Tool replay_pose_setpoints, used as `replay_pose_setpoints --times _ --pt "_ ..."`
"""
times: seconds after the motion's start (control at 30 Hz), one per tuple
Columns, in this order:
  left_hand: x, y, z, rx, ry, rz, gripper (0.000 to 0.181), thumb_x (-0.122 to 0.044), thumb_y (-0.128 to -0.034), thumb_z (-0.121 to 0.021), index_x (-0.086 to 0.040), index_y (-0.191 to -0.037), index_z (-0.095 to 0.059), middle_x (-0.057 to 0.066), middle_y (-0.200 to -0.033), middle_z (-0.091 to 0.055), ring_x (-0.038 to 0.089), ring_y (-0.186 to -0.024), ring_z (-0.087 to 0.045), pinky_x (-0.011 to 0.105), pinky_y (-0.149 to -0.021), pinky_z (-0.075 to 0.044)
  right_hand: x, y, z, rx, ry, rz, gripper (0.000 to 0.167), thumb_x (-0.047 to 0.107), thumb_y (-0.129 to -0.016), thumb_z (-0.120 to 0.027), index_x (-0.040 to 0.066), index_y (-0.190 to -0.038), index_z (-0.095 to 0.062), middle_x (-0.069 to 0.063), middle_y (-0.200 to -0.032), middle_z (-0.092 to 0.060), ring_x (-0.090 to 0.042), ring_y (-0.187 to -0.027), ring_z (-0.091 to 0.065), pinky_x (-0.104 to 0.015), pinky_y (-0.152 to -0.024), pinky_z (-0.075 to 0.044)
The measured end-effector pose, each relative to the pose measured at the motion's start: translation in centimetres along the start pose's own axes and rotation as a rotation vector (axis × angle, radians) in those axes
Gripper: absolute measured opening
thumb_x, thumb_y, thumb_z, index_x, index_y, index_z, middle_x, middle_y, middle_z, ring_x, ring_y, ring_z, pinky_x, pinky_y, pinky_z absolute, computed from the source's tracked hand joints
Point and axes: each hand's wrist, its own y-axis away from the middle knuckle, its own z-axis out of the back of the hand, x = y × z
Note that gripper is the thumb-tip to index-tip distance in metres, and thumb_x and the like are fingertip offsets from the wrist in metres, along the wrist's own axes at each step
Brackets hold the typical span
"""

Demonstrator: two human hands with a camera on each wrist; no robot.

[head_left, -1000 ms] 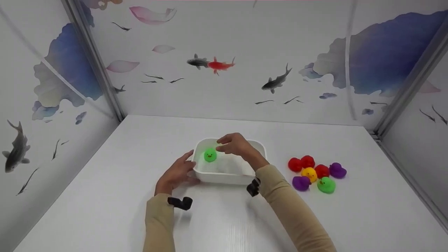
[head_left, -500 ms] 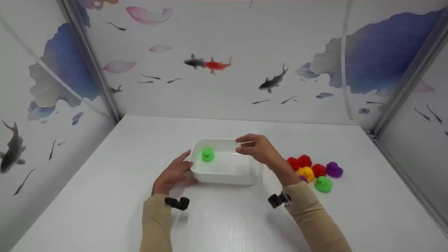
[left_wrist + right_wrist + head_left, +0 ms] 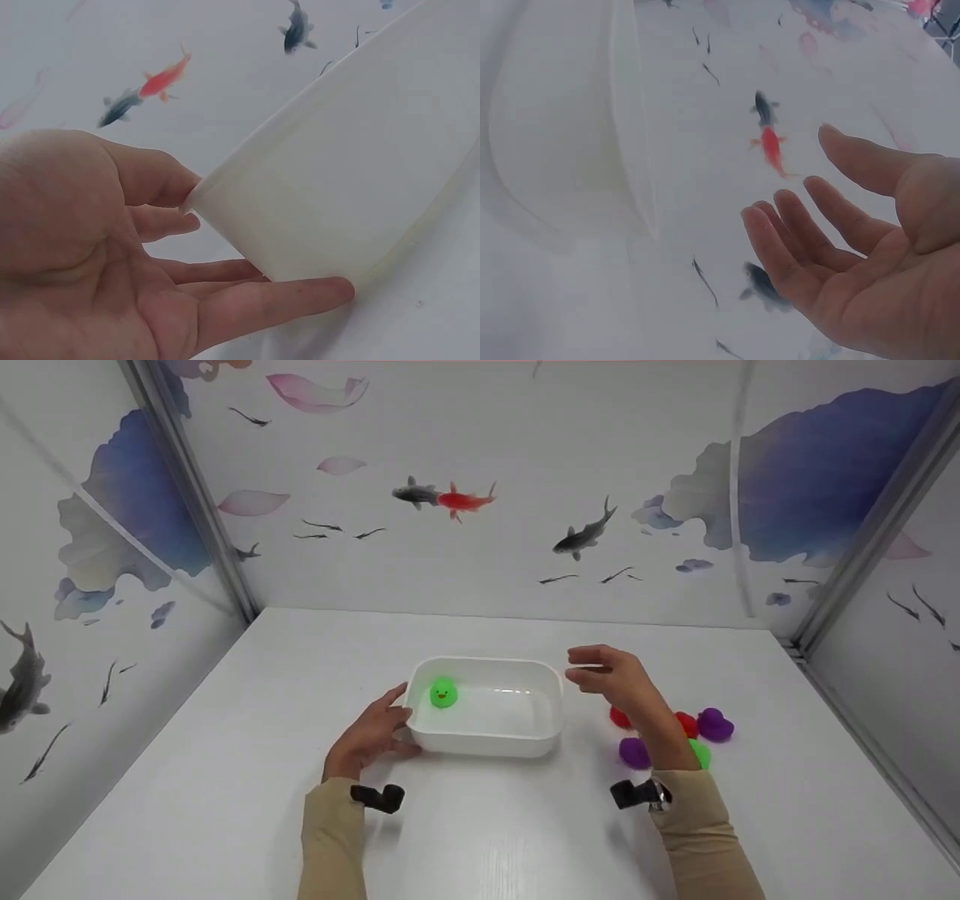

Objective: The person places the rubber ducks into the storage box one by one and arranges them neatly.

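A white plastic tub (image 3: 484,744) stands on the table with one green toy duck (image 3: 443,693) inside, near its left end. My left hand (image 3: 373,735) rests against the tub's left end. In the left wrist view, the thumb lies along the tub's wall and fingers touch near the rim. My right hand (image 3: 619,679) is raised right of the tub, fingers loosely bent and holding nothing. Beneath and behind the right forearm lie more toy ducks: a purple duck (image 3: 634,753), another purple duck (image 3: 716,725), a red duck (image 3: 686,724) and a partly covered green duck (image 3: 702,753).
The white table (image 3: 480,825) is bounded by a back wall (image 3: 480,577) and side walls printed with fish and petals. Metal posts mark the corners. The right arm hides part of the duck group.
My right hand has moved right, from above the tub to beside it, over the duck group, and stays empty. My left hand keeps its place against the tub. The view has shifted slightly.
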Motion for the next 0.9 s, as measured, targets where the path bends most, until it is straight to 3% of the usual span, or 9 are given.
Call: replay_pose_setpoints --times 0.37,0.57,0.77,0.9 --pt "0.3 0.1 -0.1 -0.002 0.006 -0.009 0.062 -0.014 -0.1037 -0.045 -0.022 -0.161 -0.023 0.023 -0.149 -0.047 0.04 -0.135 -0.053 0.049 -0.091 -0.06 -3.1 0.9 4.5 -0.031 0.127 -0.005 0.064 0.035 -0.095 -0.067 0.02 -0.152 -0.041 -0.014 -0.155 -0.045 -0.038 -0.14 -0.048 -0.049 -0.11 -0.047" --pt "0.0 0.1 -0.1 0.0 -0.009 -0.015 0.06 -0.015 -0.1038 -0.046 -0.024 -0.16 -0.027 0.022 -0.148 -0.049 0.04 -0.134 -0.054 0.049 -0.092 -0.06 -5.1 1.1 6.5 -0.061 0.106 -0.044 0.06 0.038 -0.096 -0.066 0.017 -0.148 -0.046 -0.016 -0.154 -0.045 -0.038 -0.138 -0.049 -0.054 -0.114 -0.042" --pt "0.2 0.1 0.1 0.006 -0.015 -0.021 0.059 -0.015 -0.1043 -0.046 -0.022 -0.159 -0.027 0.023 -0.148 -0.049 0.041 -0.136 -0.051 0.049 -0.093 -0.059 -7.0 1.3 8.0 -0.064 0.073 -0.128 0.063 0.043 -0.096 -0.064 0.017 -0.15 -0.043 -0.017 -0.158 -0.04 -0.04 -0.144 -0.04 -0.064 -0.119 -0.03" --pt "0.4 0.0 0.2 0.013 -0.009 -0.017 0.058 -0.016 -0.1047 -0.045 -0.023 -0.16 -0.026 0.023 -0.149 -0.048 0.041 -0.137 -0.051 0.048 -0.094 -0.059 -7.9 1.3 8.6 -0.074 0.069 -0.193 0.067 0.044 -0.096 -0.064 0.018 -0.152 -0.041 -0.018 -0.158 -0.04 -0.042 -0.145 -0.038 -0.063 -0.119 -0.031"
